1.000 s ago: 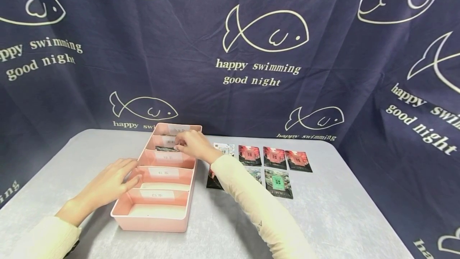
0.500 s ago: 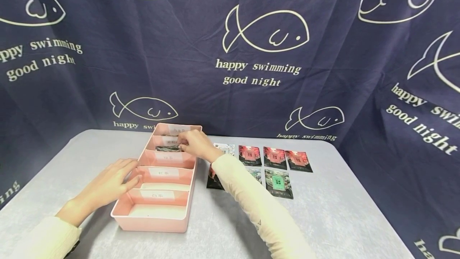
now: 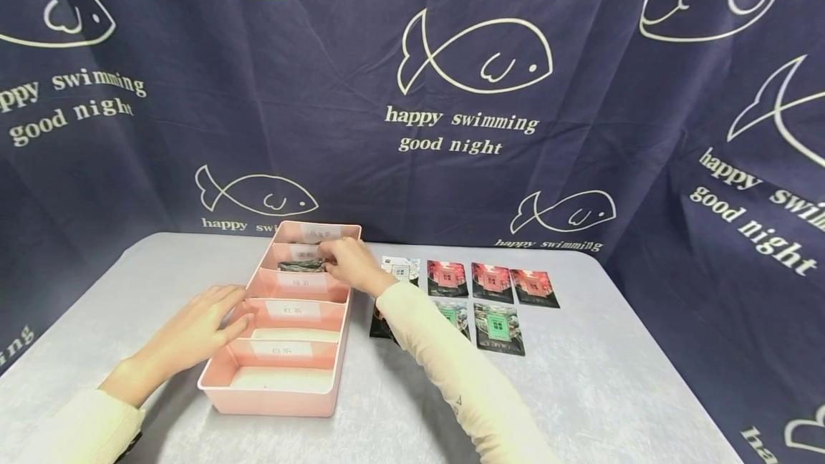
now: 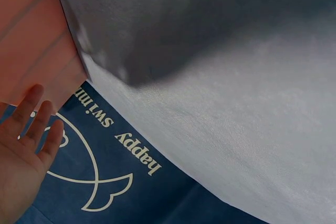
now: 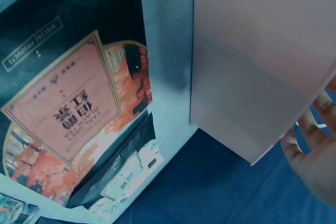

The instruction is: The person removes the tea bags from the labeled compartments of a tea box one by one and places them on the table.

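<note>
A long pink divided box with paper labels stands on the table, left of centre. My left hand rests at its left rim, fingers fairly straight and thumb over the edge; in the left wrist view those fingers lie beside the outer wall. My right hand reaches over the right rim into the second compartment from the back. Its curled fingers pinch the right end of a dark tea packet; the fingertips are partly hidden. In the right wrist view the fingers show past the box rim.
Right of the box lie red tea packets, a white one and green ones. A dark-and-red packet is partly hidden by my right sleeve. A navy fish-print curtain closes off the table's back.
My right hand has shifted slightly right along the dark tea packet, so more of the packet shows. The packet stays in its compartment. My left hand and the box have not moved.
</note>
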Demonstrator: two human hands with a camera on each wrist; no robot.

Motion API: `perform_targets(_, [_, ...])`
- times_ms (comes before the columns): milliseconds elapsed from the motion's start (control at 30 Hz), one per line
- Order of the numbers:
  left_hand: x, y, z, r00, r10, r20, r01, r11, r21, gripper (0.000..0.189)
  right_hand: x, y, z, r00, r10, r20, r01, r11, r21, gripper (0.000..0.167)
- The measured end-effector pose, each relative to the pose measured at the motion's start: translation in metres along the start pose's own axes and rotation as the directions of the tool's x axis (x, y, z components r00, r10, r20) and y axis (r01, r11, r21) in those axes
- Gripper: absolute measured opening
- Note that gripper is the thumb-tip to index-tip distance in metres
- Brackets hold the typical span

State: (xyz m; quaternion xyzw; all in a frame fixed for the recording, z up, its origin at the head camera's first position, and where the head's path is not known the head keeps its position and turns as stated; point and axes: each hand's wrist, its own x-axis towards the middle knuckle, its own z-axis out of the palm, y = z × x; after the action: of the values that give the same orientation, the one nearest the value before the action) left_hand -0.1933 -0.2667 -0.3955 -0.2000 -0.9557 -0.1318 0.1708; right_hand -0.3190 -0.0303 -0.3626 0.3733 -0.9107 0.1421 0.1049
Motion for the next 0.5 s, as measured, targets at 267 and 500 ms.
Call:
perform_targets(267, [-0.0003, 0.0008, -0.0002, 1.0, -0.007, 0.008, 0.007, 1.0, 0.0, 0.047, -0.0017, 0.0006, 0.0037, 0.997, 0.019, -0.071, -0.02, 1.0, -0.007, 0.018])
perform_targets(500, [-0.0008, 0.002, -0.0007, 1.0, -0.012, 0.005, 0.012, 1.0, 0.003, 0.046, -0.003, 0.001, -0.0008, 0.989, 0.068, -0.129, -0.071, 0.997, -0.021, 0.016])
